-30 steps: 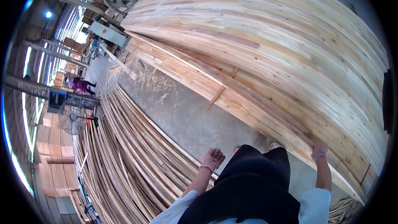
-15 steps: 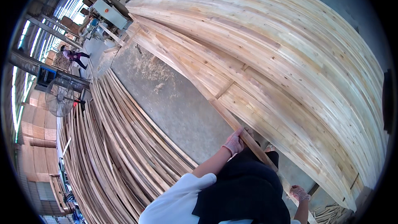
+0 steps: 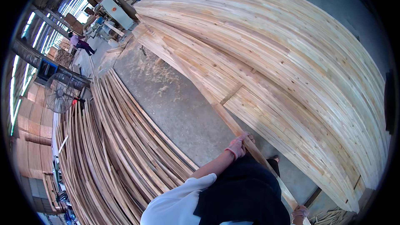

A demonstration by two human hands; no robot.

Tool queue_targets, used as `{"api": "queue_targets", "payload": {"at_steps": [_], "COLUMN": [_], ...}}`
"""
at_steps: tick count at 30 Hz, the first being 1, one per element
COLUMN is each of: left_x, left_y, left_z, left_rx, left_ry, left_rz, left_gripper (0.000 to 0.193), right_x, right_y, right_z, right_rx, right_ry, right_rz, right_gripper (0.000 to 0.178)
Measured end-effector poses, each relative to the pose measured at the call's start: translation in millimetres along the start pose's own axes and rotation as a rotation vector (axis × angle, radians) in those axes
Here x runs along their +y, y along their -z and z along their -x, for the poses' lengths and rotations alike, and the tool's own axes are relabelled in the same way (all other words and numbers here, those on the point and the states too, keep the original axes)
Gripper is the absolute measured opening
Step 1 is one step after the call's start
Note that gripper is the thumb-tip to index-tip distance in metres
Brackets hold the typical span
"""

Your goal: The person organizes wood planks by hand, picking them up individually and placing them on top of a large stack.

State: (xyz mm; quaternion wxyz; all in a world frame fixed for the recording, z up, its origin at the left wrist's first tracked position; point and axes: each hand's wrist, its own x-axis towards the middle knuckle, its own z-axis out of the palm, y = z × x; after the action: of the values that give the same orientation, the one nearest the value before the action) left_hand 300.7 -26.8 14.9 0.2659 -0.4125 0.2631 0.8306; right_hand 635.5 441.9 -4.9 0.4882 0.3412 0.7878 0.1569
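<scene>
A long, narrow wooden strip (image 3: 226,117) runs slantwise past my body, from the board panels down toward the lower right. My left hand (image 3: 239,145), in a pale pinkish work glove, is closed around it in front of my waist. Farther down the same strip, my right hand (image 3: 300,212), also gloved, has its fingers curled round the wood close to the lower edge of the view. Beside the strip on the right lie wide panels of pale boards (image 3: 283,68), laid edge to edge, with a short crosswise wooden piece (image 3: 231,94) near their edge.
A stack of rough wooden strips (image 3: 121,141) lies to my left. Sawdust covers part of the concrete floor (image 3: 166,112). A standing fan (image 3: 60,93), a grey machine cabinet (image 3: 117,12) and another person (image 3: 81,43) are at the far left. Scrap sticks (image 3: 329,217) lie at lower right.
My right hand has moved down and come onto the strip. My left hand has shifted slightly down and right with the wood. The distant person has turned, and the view has shifted a little.
</scene>
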Motion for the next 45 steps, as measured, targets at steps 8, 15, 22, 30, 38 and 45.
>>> {"api": "queue_targets", "payload": {"at_steps": [8,15,22,30,38,45], "left_x": [-26.1,-67.1,-110.0,-105.4,-89.1,-123.9], "left_y": [2.6,6.2,3.2,-27.2,8.3,18.8], "left_z": [-5.6,-6.2,-21.1,5.4,-15.4,-6.2], "left_rx": [-0.023,-0.007,0.035,0.034,0.102,-0.114], "left_ry": [-0.041,-0.117,-0.106,-0.116,-0.255,-0.006], "left_rz": [0.005,0.064,0.091,0.127,0.278,0.013], "left_gripper": [0.021,0.02,0.02,0.018,0.024,0.033], "right_x": [5.8,27.0,70.6,74.0,48.1,-51.2], "right_y": [-15.2,9.2,11.3,46.5,85.6,148.3], "right_z": [-51.8,-67.4,-96.6,-85.4,-57.7,-5.2], "right_rx": [0.026,0.011,0.059,0.177,0.253,0.339], "right_ry": [-0.034,0.036,0.16,0.255,0.456,0.706], "right_rz": [0.018,-0.028,0.038,0.085,-0.038,-0.355], "right_gripper": [0.024,0.032,0.034,0.037,0.041,0.046]}}
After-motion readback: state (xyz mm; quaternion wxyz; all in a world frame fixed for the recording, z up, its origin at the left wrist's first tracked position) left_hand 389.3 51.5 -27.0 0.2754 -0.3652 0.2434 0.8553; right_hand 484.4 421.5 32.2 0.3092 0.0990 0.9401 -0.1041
